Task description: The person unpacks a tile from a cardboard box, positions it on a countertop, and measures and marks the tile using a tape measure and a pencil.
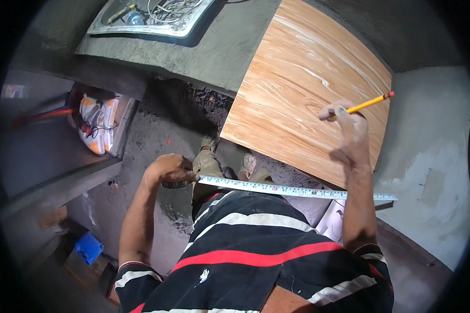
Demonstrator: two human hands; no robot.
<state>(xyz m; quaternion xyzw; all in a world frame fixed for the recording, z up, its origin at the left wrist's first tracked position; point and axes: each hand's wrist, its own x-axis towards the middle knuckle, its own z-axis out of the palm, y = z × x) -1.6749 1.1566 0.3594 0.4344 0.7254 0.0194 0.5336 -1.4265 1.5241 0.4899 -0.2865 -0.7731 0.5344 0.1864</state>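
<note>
My left hand (171, 169) is closed around a tape measure, its case mostly hidden under my fingers. The white blade (266, 188) runs out to the right across the front of my body. It passes behind my right forearm and ends close to the grey wall. Raised over a wood-grain panel (292, 78), my right hand (353, 128) grips a yellow pencil (369, 103) with a red end pointing up and right. The pencil's tip is hidden at my fingers; I cannot tell whether it touches the panel. The panel lies tilted in view, its right edge by the wall.
A rough concrete ledge (214, 65) carries a white-rimmed tray (193, 26) with wires and tools. At left, white-and-orange bags (100, 122) sit in a recess behind a low partition (68, 180). A blue object (89, 248) lies lower left. The plastered wall (428, 141) bounds the right side.
</note>
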